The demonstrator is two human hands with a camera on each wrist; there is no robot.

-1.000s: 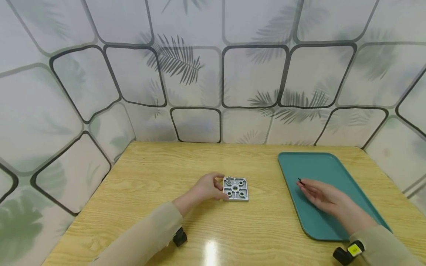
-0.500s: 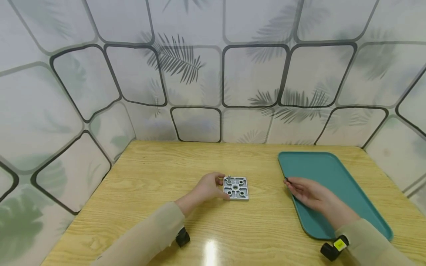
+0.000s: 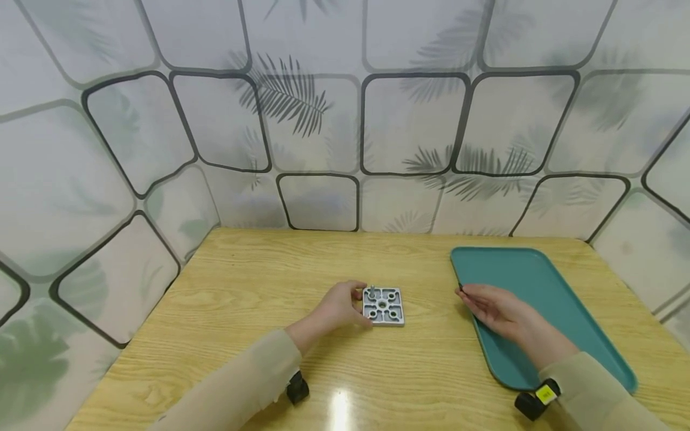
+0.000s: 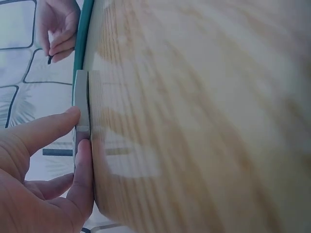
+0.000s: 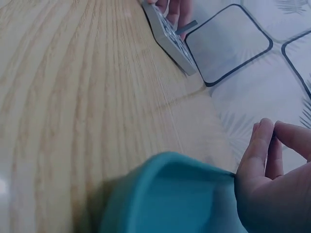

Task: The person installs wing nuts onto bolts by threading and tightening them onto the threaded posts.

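A square grey metal plate [image 3: 383,307] with ribs and round holes lies on the wooden table. A threaded screw [image 4: 57,152] stands up from its far-left corner hole. My left hand [image 3: 338,305] holds the plate by its left side, thumb at the near corner and fingertips at the far one. Over the left rim of the teal tray, my right hand [image 3: 498,311] pinches a small dark screw-like piece [image 3: 462,288] between thumb and fingertips. Most of that piece is hidden by the fingers; its dark tip [image 4: 49,60] pokes out in the left wrist view.
The teal tray [image 3: 517,266] lies on the right of the table [image 3: 269,257], its raised rim [image 5: 167,158] close under my right hand. A patterned curtain [image 3: 409,126] stands behind the table and at both sides.
My right hand has moved left with the small dark piece, from over the tray to its left rim, slowing lately. My left hand and the plate have stayed nearly still.
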